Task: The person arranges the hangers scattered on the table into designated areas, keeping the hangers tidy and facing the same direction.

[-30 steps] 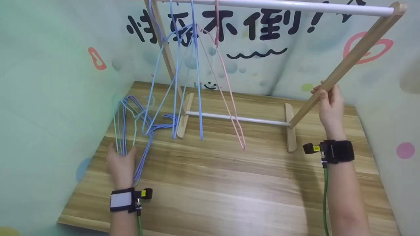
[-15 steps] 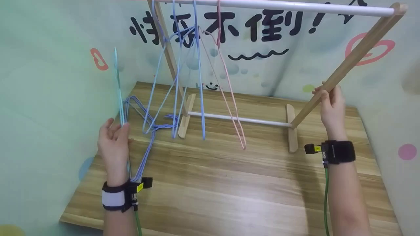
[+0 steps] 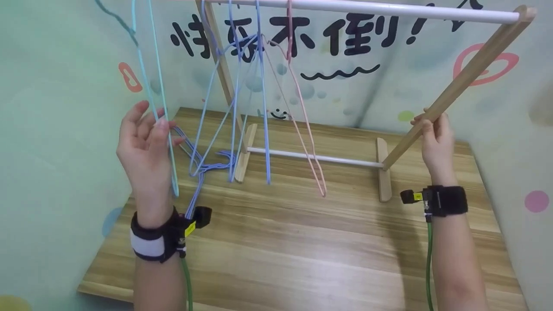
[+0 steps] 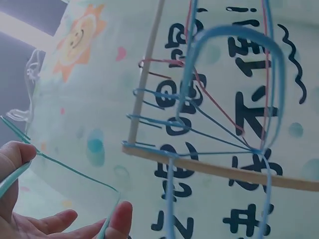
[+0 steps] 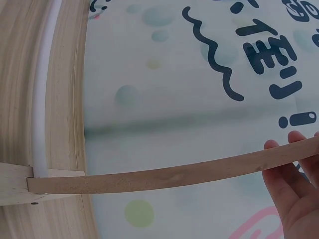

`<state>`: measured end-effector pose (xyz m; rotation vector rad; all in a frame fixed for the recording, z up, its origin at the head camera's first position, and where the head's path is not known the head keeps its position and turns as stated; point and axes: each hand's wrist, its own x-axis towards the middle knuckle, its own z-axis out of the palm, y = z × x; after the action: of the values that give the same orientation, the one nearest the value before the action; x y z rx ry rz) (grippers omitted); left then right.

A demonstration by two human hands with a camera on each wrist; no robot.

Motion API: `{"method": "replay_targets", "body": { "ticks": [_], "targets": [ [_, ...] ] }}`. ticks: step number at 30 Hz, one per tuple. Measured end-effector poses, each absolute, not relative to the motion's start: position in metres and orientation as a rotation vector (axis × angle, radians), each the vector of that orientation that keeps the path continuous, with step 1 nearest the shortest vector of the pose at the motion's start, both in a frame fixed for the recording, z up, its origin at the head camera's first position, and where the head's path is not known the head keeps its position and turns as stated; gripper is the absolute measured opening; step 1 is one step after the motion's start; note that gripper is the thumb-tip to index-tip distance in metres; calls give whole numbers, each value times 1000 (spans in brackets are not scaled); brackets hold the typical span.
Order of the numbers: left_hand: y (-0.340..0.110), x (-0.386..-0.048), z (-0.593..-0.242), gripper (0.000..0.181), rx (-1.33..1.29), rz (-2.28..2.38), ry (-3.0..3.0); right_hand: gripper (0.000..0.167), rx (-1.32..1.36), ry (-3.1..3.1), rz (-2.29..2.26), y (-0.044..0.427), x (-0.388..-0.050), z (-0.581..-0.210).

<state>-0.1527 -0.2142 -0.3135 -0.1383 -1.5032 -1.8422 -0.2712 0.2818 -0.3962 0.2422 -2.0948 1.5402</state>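
Note:
On the left, my left hand [image 3: 147, 151] is raised and holds a pale teal clothes hanger [image 3: 158, 71] between thumb and fingers. The hanger's hook end reaches up past the hanging row's left side. In the left wrist view, the teal hanger [image 4: 79, 172] passes between the fingertips and thumb. My right hand [image 3: 437, 144] grips the wooden upright [image 3: 475, 65] of a small clothes rack; the right wrist view shows fingers [image 5: 294, 196] around that upright. Several blue hangers [image 3: 266, 134] and one pink hanger [image 3: 303, 113] hang from the rack's white top rail [image 3: 367, 6].
More blue hangers [image 3: 214, 166] lie piled on the wooden table [image 3: 293, 242], by the rack's left foot [image 3: 246, 153]. The white lower bar [image 3: 345, 160] joins both feet. Printed cloth walls [image 3: 56, 129] enclose the table at the left, back and right.
My left hand has risen from the pile at the table's left, lifting the teal hanger upward and off the table. The right hand has stayed on the upright.

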Motion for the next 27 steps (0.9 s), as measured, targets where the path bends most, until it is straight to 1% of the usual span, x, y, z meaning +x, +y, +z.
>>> {"method": "replay_targets", "body": {
  "ticks": [3,7,11,14,18,24,27],
  "targets": [
    [-203,-147,-299,40,-218,-1882,-1446,27,258,-2083,1543,278,-267,-392],
    [-186,-138,-283,42,-302,-1966,-1389,27,255,-2088,1532,277,-266,-391],
    [-165,-132,-277,47,-433,-1988,-1406,27,246,-2100,1530,277,-266,-391],
    [-142,-129,-283,53,-589,-2124,-1365,27,245,-2101,1529,278,-267,-391],
    [-110,-122,-301,60,-774,-2307,-1350,25,250,-2093,1521,278,-267,-393],
    [-76,-102,-321,64,-873,-2458,-1454,27,265,-2076,1534,279,-268,-394],
    [-63,-92,-326,71,-885,-2543,-1497,27,259,-2081,1534,279,-269,-392]
  ]
}}
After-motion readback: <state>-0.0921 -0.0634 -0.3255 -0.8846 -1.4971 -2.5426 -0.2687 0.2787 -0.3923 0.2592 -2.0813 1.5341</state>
